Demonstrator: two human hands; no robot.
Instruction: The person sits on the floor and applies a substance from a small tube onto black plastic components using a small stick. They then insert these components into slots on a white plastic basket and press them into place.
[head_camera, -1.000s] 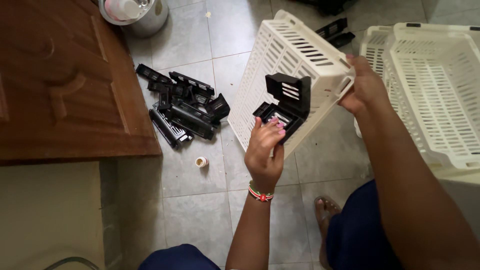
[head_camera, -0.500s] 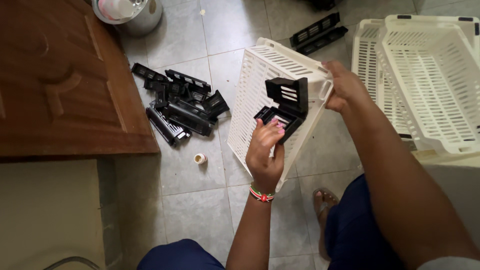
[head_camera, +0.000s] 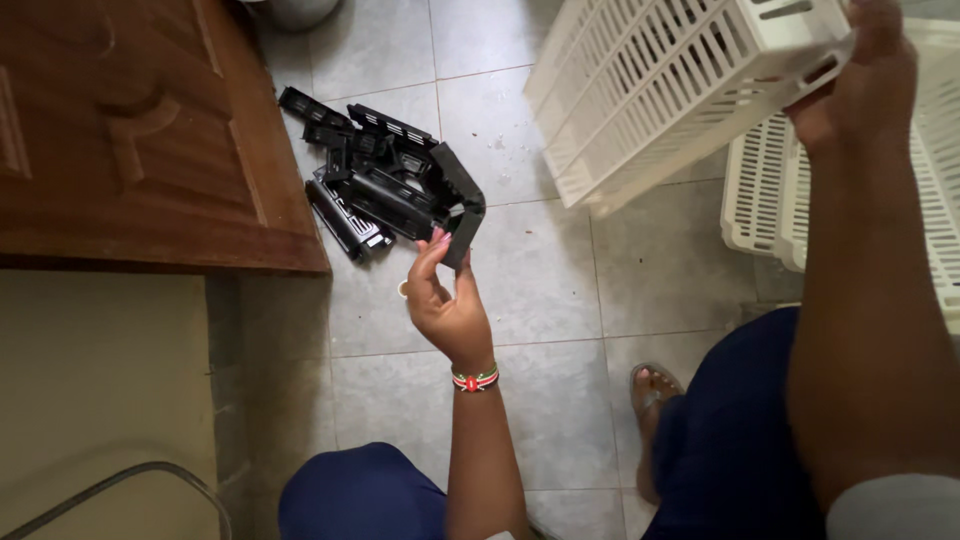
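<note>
The left hand (head_camera: 447, 305) pinches a black angled plastic piece (head_camera: 460, 205) by its lower end between fingertips and thumb, just above the pile of black parts (head_camera: 370, 185) on the tiled floor (head_camera: 540, 300). It looks light and stiff. To the right of that pile, the right hand (head_camera: 860, 85) is closed on the rim of a tilted white crate (head_camera: 680, 90), which seems rigid, light and bulky.

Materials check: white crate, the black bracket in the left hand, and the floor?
White crate: looks like moulded plastic, matte, with uniform slotted lattice walls. Black bracket, pinched in the left hand: probably rigid plastic, semi-gloss, with crisp moulded edges. Floor: seemingly ceramic tile, grey and mottled, with straight grout lines.
</note>
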